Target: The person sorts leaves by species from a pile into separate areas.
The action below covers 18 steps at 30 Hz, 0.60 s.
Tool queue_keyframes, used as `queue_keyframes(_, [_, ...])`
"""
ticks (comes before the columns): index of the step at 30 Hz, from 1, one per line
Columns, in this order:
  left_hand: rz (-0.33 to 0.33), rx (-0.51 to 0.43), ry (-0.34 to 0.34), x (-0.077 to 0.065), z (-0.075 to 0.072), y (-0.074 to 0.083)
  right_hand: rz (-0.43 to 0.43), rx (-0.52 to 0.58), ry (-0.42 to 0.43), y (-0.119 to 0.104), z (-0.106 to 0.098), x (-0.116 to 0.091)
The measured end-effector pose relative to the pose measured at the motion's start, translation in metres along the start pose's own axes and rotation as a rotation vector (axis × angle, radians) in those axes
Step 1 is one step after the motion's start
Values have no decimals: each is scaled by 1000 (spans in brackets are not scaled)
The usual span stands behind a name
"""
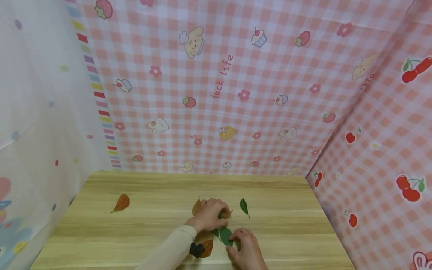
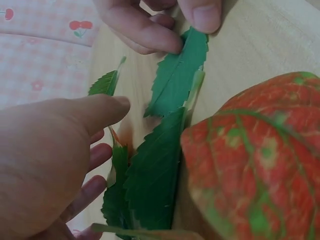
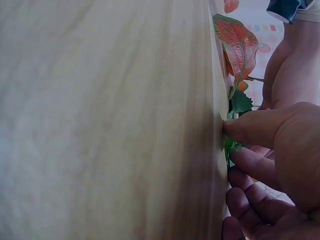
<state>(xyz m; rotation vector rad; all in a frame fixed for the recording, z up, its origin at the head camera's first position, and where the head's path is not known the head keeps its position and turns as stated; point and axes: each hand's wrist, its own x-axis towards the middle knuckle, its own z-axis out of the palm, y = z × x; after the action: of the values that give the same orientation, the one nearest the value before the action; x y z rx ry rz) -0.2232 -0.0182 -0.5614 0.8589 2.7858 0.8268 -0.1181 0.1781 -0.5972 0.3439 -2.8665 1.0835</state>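
My left hand (image 1: pixel 210 214) hovers over a cluster of leaves, thumb held apart from the loosely bent fingers in the left wrist view. A toothed green leaf (image 2: pixel 152 172) and a smaller green leaf (image 2: pixel 118 192) stand beside those fingers. My right hand (image 1: pixel 247 248) pinches another toothed green leaf (image 1: pixel 226 236) between thumb and fingers, low against the table. That leaf (image 2: pixel 181 70) overlaps the first green one in the left wrist view. A red-and-green leaf (image 1: pixel 207 248) lies below the left wrist. Yellowish-brown leaf edges (image 1: pixel 196 206) show around the left hand, which hides the rest.
On the wooden table (image 1: pixel 152 225), an orange-brown leaf (image 1: pixel 122 203) lies at the far left and a small green leaf (image 1: pixel 244 206) lies right of the left hand. Patterned cloth (image 1: pixel 216 112) hangs behind and along both sides. A dark device (image 1: pixel 197 249) sits by the left wrist.
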Motion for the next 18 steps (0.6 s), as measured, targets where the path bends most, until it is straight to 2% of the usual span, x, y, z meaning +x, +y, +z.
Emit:
queue_keyframes(7, [-29,55,92,5,10,1,14,17,-3,0,0,0])
queue_keyframes(14, [-33,19,180,6,12,-1,42,23,-1,-2,0,1])
queue_keyframes(18, [17,-37,251,6,10,-6,43,22,7,-2,0,1])
